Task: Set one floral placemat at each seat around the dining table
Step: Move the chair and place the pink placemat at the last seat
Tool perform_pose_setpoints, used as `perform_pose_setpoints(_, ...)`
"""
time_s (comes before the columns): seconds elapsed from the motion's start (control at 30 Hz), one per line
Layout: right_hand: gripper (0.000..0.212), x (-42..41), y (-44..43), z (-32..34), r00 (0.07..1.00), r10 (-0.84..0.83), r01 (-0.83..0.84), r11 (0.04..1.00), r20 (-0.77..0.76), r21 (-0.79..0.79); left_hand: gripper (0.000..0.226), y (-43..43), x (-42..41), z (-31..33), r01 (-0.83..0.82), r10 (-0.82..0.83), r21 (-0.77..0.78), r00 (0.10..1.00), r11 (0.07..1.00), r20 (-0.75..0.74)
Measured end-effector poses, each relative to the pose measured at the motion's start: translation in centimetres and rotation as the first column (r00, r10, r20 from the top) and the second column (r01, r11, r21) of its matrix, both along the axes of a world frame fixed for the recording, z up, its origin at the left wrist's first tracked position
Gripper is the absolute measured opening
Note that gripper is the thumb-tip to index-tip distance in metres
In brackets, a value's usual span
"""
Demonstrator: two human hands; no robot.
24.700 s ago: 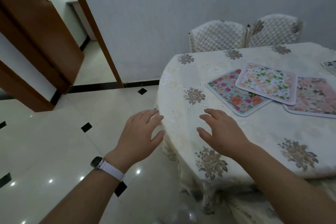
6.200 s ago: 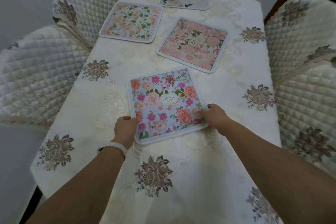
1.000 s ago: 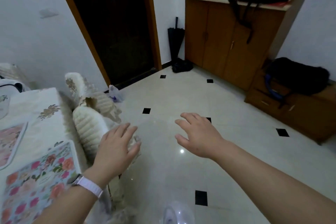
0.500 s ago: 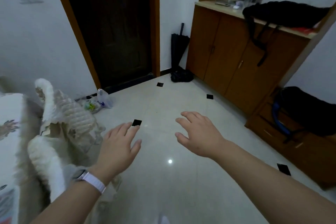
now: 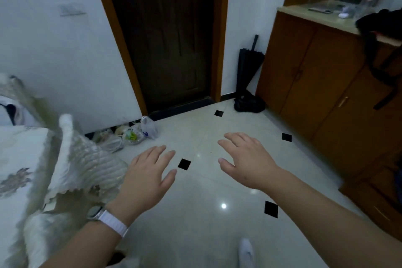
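Since a second earlier the view had swung off most of the bench (image 5: pixel 17 159), with no placemat in view. Both the left hand (image 5: pixel 150 176) and right hand (image 5: pixel 248 163) hung empty over the floor (image 5: pixel 206 224), fingers (image 5: pixel 235 138) apart, likely freed for walking to another seat.

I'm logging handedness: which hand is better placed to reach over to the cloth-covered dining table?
Left, probably. The open left hand hangs beside the quilted cream chair back bordering the white embroidered tablecloth; the open right hand is over glossy floor, nearer the brown wooden cabinet. No placemat shows.
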State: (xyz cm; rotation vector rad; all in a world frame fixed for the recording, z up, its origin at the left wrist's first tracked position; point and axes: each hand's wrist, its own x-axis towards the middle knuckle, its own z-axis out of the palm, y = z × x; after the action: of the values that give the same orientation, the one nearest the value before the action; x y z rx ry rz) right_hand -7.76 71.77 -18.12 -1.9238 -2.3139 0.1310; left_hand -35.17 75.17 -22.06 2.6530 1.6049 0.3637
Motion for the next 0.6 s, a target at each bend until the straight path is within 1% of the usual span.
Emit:
perform_pose_setpoints(0.17,0.053,1.3,10.6,-1.3,0.989,0.146,-0.146,0.989,-0.025,0.002,0.053,6.9,0.7,-0.6,-0.145,0.145,-0.003,0.988,0.989,-0.052)
perform_pose_setpoints(0.33,0.054,1.7,21.4,0.0,0.954,0.293,-0.295,0.955,-0.054,-0.029,0.055,12.8,1.9,0.4,-0.321,0.319,-0.010,0.942,0.947,-0.101)
perform_pose_setpoints(0.47,0.054,0.2,28.4,0.8,0.889,0.456,-0.456,0.890,-0.042,-0.007,0.054,16.0,1.9,1.9,-0.444,0.445,0.036,0.886,0.895,-0.128)
perform_pose_setpoints(0.6,0.056,-3.3,33.1,0.6,0.815,0.576,-0.577,0.816,-0.054,-0.006,0.053,16.7,-0.6,2.7,-0.568,0.570,0.053,0.815,0.821,-0.106)
